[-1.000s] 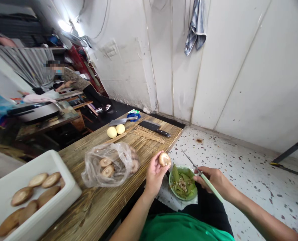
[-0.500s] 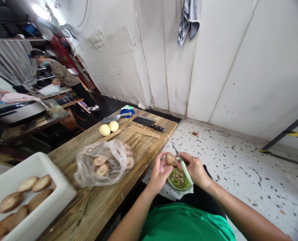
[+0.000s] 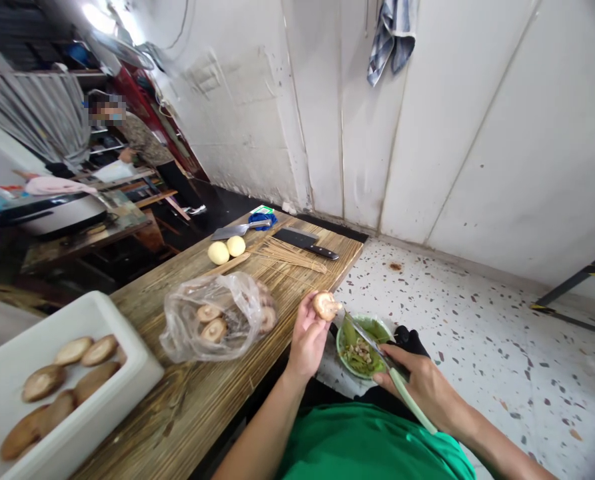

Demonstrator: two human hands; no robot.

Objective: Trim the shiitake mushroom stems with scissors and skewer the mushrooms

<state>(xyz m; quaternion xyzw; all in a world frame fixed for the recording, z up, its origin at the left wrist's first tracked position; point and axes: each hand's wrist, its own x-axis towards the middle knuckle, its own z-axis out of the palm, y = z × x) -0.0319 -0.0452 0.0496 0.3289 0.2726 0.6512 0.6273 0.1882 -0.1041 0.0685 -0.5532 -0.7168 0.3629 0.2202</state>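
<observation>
My left hand [image 3: 307,337] is closed on a brown mushroom [image 3: 326,305], held up just past the edge of the wooden table [image 3: 212,400]. My right hand [image 3: 422,385] grips pale green-handled scissors [image 3: 385,363]; their blades point up-left toward the mushroom, over a green bowl [image 3: 345,357] that holds green leaves and cut stem bits. A clear plastic bag [image 3: 217,320] with more mushrooms lies on the table to the left of my left hand. A white foam box [image 3: 62,387] at near left holds several trimmed mushrooms.
Far along the table lie two cleavers [image 3: 305,241], a bundle of bamboo skewers [image 3: 290,259] and two pale round potatoes [image 3: 226,249]. A person [image 3: 132,143] stands at the back left by cluttered benches. A checked cloth [image 3: 392,37] hangs on the white wall. Speckled floor lies to the right.
Half a second ago the scissors were at the mushroom. Now my right hand has drawn back down and right with them, and my left hand has lifted the mushroom slightly.
</observation>
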